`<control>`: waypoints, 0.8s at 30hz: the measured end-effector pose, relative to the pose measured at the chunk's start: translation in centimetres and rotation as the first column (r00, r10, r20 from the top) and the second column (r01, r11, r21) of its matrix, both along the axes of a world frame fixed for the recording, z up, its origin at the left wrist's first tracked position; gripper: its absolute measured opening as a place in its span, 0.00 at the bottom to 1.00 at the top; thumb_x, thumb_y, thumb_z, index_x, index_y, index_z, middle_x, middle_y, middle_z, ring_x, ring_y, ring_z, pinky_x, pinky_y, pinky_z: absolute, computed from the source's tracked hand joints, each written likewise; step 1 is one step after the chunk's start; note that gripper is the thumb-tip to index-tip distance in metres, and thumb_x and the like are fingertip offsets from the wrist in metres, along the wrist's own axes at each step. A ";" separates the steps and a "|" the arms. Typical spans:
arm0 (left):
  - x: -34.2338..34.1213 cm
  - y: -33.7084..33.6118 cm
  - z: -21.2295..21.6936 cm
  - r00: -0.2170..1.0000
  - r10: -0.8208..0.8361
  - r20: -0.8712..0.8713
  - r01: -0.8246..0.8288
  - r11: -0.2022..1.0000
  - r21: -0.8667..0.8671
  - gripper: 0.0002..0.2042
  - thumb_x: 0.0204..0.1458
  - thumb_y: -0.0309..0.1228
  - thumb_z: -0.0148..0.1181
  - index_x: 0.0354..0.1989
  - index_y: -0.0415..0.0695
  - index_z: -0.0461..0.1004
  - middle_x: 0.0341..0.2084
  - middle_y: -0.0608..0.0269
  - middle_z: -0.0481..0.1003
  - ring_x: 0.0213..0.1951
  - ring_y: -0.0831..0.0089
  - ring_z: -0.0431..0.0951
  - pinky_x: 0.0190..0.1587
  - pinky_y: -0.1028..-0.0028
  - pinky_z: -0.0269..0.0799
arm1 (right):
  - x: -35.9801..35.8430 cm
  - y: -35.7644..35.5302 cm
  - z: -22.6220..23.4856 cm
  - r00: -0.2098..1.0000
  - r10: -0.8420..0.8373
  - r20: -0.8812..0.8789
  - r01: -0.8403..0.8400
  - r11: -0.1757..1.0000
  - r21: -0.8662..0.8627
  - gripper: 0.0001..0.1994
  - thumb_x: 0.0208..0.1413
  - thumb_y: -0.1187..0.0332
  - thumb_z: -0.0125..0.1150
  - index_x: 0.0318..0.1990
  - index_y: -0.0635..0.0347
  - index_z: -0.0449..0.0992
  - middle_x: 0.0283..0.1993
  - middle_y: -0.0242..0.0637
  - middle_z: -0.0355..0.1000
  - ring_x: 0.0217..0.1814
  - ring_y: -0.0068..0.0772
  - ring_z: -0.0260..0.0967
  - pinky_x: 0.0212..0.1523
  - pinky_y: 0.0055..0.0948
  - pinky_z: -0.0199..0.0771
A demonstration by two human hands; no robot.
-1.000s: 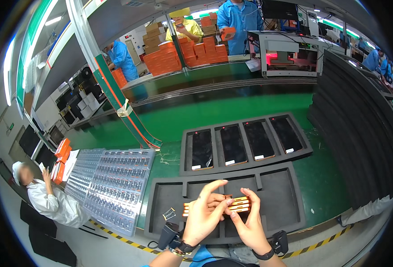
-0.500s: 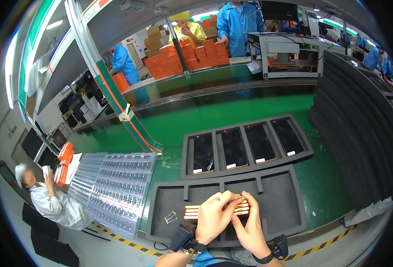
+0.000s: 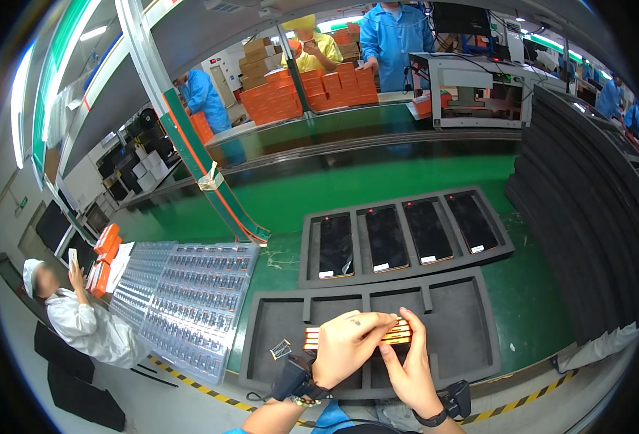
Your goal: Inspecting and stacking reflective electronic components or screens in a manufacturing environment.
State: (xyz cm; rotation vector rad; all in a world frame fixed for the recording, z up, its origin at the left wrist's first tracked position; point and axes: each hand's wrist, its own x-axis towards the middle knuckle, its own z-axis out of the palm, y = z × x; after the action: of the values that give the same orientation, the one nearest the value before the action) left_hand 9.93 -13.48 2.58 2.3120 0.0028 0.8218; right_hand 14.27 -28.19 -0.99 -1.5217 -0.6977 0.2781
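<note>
"What's new here?"

"At nine o'clock from a stack of orange-edged slabs (image 3: 399, 335), a small loose piece (image 3: 281, 349) lies in the near foam tray (image 3: 466, 325), unmoved. The left hand (image 3: 343, 347), its forefinger raised a second ago, now folds across the stack, thumb and forefinger converging near its right end. At four o'clock, the right hand (image 3: 412, 367) grips that end between thumb and fingers."

"Meaning?"

"Handling appears centred on that end, the stack held over the tray. At about one o'clock, four dark-screened devices (image 3: 382, 239) sit unchanged."

"What's hard to see?"

"The stack's middle, behind the left hand; whether its other fingers grip, I cannot tell. The slab count is unclear. At two o'clock, a black foam pile (image 3: 580, 224) runs into the dark lens rim."
</note>
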 end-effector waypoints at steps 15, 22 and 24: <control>0.5 0.1 0.4 0.996 -0.018 -0.091 -0.003 0.975 -0.223 0.05 0.56 0.22 0.64 0.39 0.36 0.83 0.36 0.56 0.84 0.37 0.72 0.86 0.40 0.77 0.82 | 0.0 -0.1 -0.1 0.994 -0.021 0.105 0.029 0.997 -0.070 0.32 0.63 0.72 0.57 0.71 0.66 0.51 0.73 0.51 0.52 0.76 0.47 0.51 0.74 0.40 0.52; 0.2 0.3 0.2 0.973 -0.048 -0.226 -0.049 0.913 -0.406 0.06 0.56 0.24 0.65 0.40 0.39 0.84 0.34 0.59 0.85 0.32 0.77 0.85 0.31 0.78 0.80 | 0.1 -0.1 0.1 0.986 -0.026 0.165 0.043 0.994 -0.103 0.31 0.62 0.72 0.57 0.70 0.65 0.52 0.73 0.51 0.53 0.75 0.49 0.52 0.73 0.41 0.53; 0.5 0.3 0.1 0.989 -0.028 -0.147 -0.003 0.978 -0.209 0.06 0.54 0.25 0.66 0.39 0.40 0.85 0.37 0.60 0.85 0.29 0.74 0.84 0.31 0.79 0.80 | 0.1 0.0 0.1 0.985 -0.030 0.172 0.048 0.993 -0.103 0.31 0.62 0.73 0.57 0.70 0.65 0.53 0.73 0.51 0.53 0.75 0.49 0.52 0.73 0.41 0.53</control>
State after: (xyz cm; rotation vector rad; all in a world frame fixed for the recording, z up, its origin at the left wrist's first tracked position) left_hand 10.45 -13.19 2.63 2.1662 0.1341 0.6100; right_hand 14.41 -28.24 -0.86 -1.6737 -0.7967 0.1591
